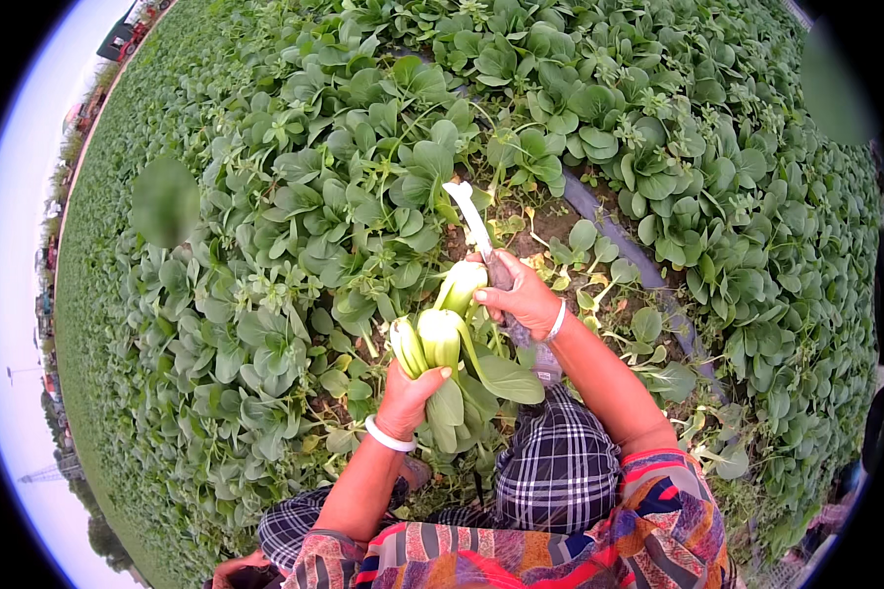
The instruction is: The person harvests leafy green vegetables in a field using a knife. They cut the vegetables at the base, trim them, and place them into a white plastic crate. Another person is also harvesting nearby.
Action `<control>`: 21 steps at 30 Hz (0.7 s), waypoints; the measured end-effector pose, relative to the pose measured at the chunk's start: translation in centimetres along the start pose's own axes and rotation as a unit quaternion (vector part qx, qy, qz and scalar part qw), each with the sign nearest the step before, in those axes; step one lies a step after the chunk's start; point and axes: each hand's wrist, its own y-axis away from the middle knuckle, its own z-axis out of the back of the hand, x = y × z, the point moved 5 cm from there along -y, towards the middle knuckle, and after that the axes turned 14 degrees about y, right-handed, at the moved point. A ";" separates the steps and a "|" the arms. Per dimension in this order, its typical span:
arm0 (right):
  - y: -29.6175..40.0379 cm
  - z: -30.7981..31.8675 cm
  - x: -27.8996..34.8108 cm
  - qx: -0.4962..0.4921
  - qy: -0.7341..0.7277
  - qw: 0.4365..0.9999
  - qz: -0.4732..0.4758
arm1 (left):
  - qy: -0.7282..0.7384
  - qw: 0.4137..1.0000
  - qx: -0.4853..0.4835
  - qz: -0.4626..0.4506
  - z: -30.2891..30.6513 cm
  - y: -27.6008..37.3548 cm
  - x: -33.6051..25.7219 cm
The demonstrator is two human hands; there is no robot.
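My left hand grips several cut heads of bok choy, their pale stem ends up and their leaves hanging down. Above and to the right, my right hand is closed around the dark, wrapped handle of a knife, whose narrow, bright blade points up and away from me. The right thumb and fingertips are beside the uppermost bok choy head; whether they also hold it I cannot tell. Below both hands hang broad green leaves in front of my checked trousers.
Dense rows of growing bok choy surround me. A dark flat hose or strip runs through the plants on the right. Bare soil with yellowed leaves lies just beyond my right hand. Parked vehicles line the field's far left edge.
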 end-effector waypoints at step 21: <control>17.7 -29.5 9.8 0.286 0.343 0.894 0.047 | 0.247 0.945 0.115 -0.183 3.5 29.8 -2.7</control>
